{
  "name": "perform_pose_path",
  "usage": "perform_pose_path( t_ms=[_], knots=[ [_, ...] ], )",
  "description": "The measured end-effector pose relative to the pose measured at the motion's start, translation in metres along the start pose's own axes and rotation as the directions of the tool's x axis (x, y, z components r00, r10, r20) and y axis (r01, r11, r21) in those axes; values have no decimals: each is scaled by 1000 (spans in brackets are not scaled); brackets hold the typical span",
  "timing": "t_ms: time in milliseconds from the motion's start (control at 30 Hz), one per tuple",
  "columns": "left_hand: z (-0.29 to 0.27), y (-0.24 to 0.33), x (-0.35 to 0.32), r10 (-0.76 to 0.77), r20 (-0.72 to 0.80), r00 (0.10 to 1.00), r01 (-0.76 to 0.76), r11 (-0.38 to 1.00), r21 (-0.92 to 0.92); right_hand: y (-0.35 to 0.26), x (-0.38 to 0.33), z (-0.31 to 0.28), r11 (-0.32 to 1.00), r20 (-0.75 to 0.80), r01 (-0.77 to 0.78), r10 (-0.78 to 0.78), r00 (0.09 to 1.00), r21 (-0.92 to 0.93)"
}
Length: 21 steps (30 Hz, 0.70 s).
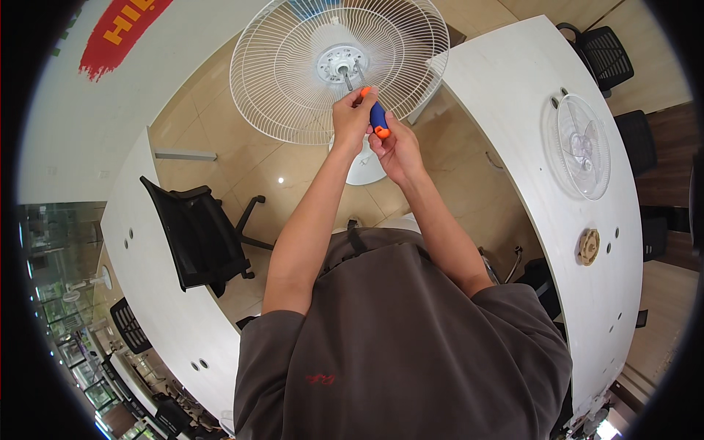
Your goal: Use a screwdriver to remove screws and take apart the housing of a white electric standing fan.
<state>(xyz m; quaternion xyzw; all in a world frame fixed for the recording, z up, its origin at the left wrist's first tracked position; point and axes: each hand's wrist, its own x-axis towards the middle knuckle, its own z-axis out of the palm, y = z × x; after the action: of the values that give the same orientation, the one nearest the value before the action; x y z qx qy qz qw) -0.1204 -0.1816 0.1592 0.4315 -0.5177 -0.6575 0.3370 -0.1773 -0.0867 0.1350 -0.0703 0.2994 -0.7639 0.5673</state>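
Both hands up at fan's rear guard (293,88). Left hand (350,117) pinches screwdriver (374,110) near its shaft; right hand (396,150) wraps the blue-orange handle. Tip at white motor hub (339,64). Front guard (583,147) lies on desk (513,95).

Bright, even indoor light fills the scene, with soft, faint shadows. A small glare spot shines on the glossy beige tiled floor (279,178). Focus is sharp at centre; the curved white counter (513,110) bends strongly toward the black fisheye rim, where detail smears.
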Motion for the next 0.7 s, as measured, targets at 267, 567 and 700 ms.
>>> perform_pose_path(
  t_ms=[267,567,700],
  knots=[
    [-7,-4,11,-21,73,997,31,991,-129,-3,3,18,956,-179,55,-110,978,-289],
    [-8,-8,10,-143,186,972,209,889,-408,3,3,24,324,8,253,-601,799,-912],
    [-7,-1,7,-226,171,959,276,877,-393,4,6,19,-11,273,369,-693,667,-929]
  ],
)
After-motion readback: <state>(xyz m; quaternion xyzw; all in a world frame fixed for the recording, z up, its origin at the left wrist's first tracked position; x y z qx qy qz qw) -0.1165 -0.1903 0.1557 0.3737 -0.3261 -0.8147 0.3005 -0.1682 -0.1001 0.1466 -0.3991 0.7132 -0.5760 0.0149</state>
